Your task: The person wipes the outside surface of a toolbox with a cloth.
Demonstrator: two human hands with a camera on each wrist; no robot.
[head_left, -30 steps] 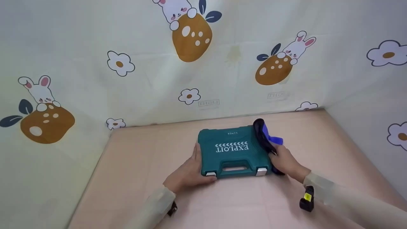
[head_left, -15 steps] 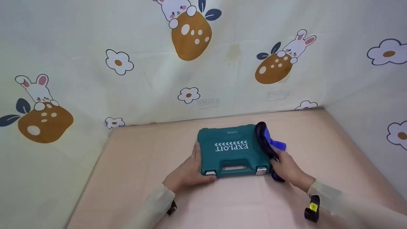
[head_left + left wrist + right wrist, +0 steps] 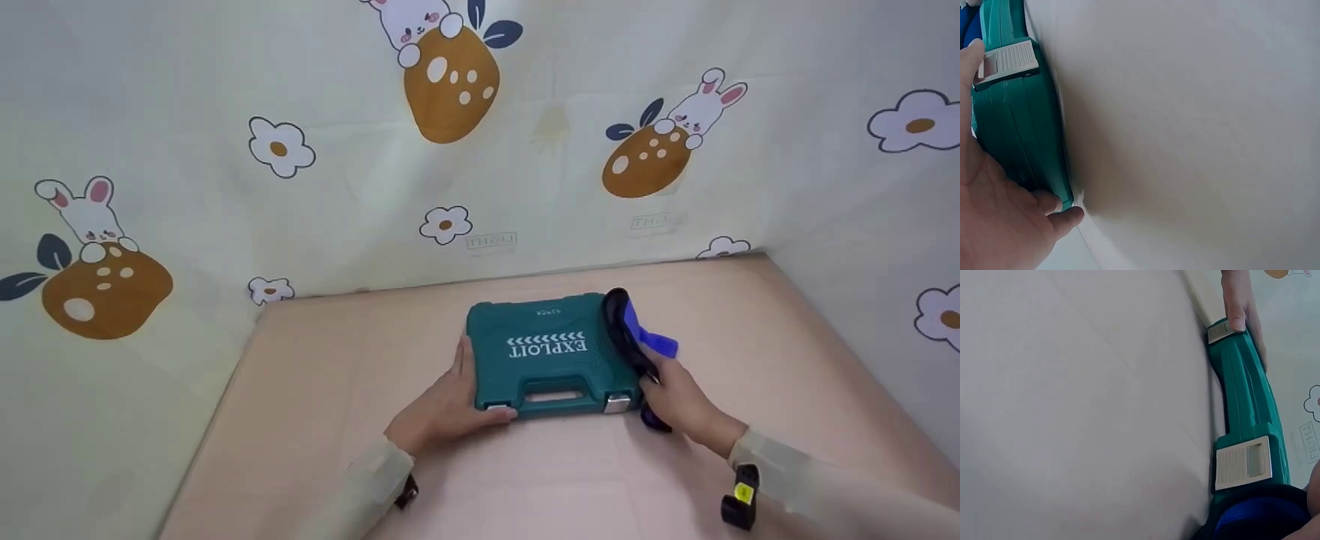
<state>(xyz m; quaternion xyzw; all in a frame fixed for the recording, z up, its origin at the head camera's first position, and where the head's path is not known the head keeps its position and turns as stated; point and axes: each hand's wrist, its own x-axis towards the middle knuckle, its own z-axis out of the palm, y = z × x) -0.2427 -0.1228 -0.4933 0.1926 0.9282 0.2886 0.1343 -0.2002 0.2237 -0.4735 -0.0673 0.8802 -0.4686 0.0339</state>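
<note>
A teal hard plastic tool case [image 3: 544, 367] marked EXPLOIT lies flat on the table, its handle and two metal latches facing me. My left hand [image 3: 442, 401] grips its left front corner, the thumb over the left latch [image 3: 1008, 62] and the fingers along the side. My right hand [image 3: 682, 397] holds a curved black band with a blue lining [image 3: 628, 330], pressed against the case's right end. A blue tab sticks out beyond that hand. Black edging and blue inside of the band also show low in the right wrist view, beside the right latch [image 3: 1244, 464].
A light pinkish cover lies over the tabletop [image 3: 360, 337]. Behind and at both sides stand pale fabric walls [image 3: 360, 187] printed with rabbits, brown fruit and flowers. A dark strap device [image 3: 741, 499] hangs at the right wrist.
My right hand has shifted slightly right and toward me with the black and blue band, then nearly stops. My left hand and the tool case stay almost still.
</note>
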